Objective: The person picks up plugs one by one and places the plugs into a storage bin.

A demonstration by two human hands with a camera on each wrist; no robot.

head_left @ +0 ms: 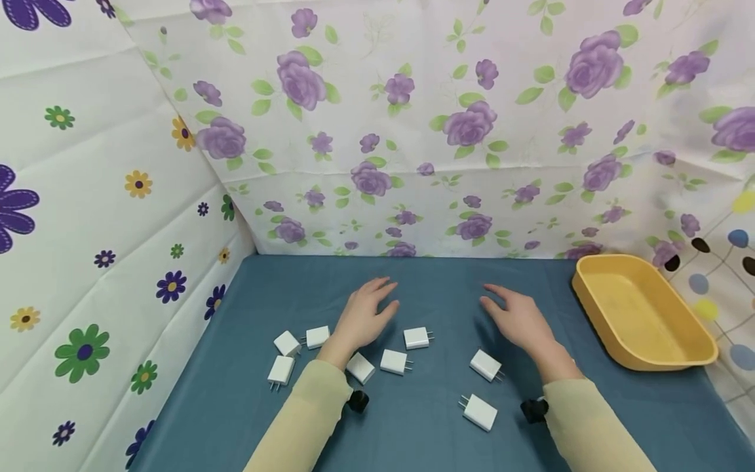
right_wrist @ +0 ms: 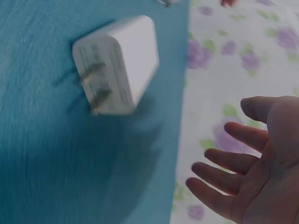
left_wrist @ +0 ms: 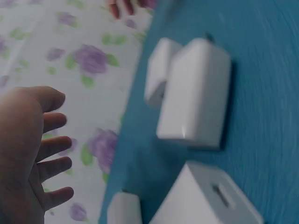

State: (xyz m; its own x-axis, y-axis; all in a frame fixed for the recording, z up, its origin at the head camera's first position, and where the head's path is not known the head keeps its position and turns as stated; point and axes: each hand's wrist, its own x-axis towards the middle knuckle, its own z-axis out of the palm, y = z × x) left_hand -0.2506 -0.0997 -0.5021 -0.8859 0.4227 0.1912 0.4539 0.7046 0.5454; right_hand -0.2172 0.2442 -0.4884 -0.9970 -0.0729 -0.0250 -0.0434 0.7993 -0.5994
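Note:
Several white plug chargers with metal prongs lie scattered on the blue tabletop. My left hand (head_left: 364, 316) hovers over the left group, fingers extended and holding nothing; nearest are a charger (head_left: 360, 368) by the wrist and another charger (head_left: 393, 362) just right of it. In the left wrist view the fingers are spread apart beside a large white charger (left_wrist: 196, 93). My right hand (head_left: 519, 320) is held above the table with nothing in it, its fingers reaching inward. Below it lie a charger (head_left: 486, 365) and a second charger (head_left: 480, 412). The right wrist view shows a two-pronged charger (right_wrist: 121, 65) near the open palm.
A yellow plastic tray (head_left: 639, 314) stands at the table's right edge. Flower-printed cloth (head_left: 413, 144) hangs behind the blue table (head_left: 425, 439), and another patterned sheet (head_left: 106, 216) covers the left side. Three chargers, one of them a charger (head_left: 280, 370), sit close together at the left.

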